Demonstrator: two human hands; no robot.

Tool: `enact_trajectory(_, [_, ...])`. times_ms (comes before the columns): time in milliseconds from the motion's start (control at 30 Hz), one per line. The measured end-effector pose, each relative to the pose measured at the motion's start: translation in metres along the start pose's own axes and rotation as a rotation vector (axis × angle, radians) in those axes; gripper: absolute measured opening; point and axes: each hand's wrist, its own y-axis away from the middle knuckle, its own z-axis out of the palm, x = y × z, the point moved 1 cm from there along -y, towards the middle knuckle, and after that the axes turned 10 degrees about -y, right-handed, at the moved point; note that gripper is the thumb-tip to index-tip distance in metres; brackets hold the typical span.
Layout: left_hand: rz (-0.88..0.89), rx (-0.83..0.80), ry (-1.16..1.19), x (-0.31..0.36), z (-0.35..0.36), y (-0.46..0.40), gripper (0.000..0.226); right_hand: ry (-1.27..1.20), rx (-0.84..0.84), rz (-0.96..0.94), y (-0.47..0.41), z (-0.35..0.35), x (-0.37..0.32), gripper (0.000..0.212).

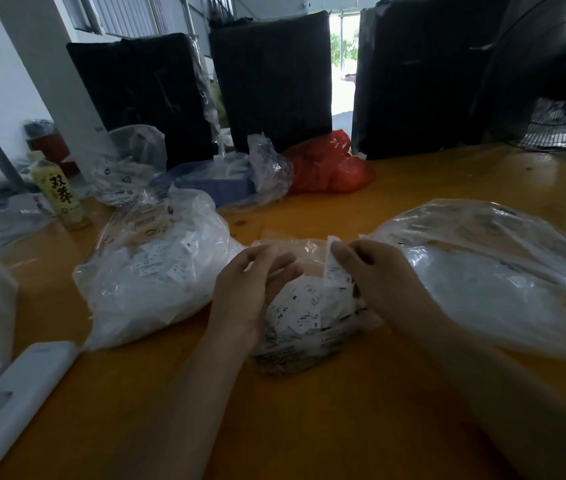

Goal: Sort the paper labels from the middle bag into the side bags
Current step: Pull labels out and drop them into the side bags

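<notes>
— So, starting at the far left, what's on the table (343,420)?

— At the near left edge lies a white flat case (15,403). Farther back stands a yellow drink carton (61,194) with printed characters. Right of it, the left bag (157,268), clear plastic, sits full of white paper labels.

— And the hands?

— The left hand (250,289) hovers over the left side of the middle bag (305,317), fingers loosely curved and spread, gripping nothing that I can see. The middle bag lies open between both wrists, with small labels inside printed M, XS, XL and S.

— The right one?

— The right hand (375,275) pinches a paper label (330,261) between thumb and fingertips, holding it upright just above the middle bag's mouth.

— Farther right?

— The right bag (503,271), large and clear, bulges beside the right wrist, touching it; its contents are too blurred to read. At the far side stand three black wrapped bundles (274,81), with a red bag (330,168) and a blue tray (219,183) in front of them, and a fan (561,126) at the far right.
</notes>
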Motion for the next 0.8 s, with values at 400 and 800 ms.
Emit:
enact_trajectory(400, [0.021, -0.03, -0.028, -0.003, 0.003, 0.004, 0.012, -0.41, 0.016, 0.09, 0.002, -0.006, -0.005, 0.021])
enact_trajectory(800, [0.049, -0.071, -0.03, -0.007, 0.004, 0.002, 0.03, -0.512, 0.113, -0.109, 0.005, -0.013, -0.016, 0.01])
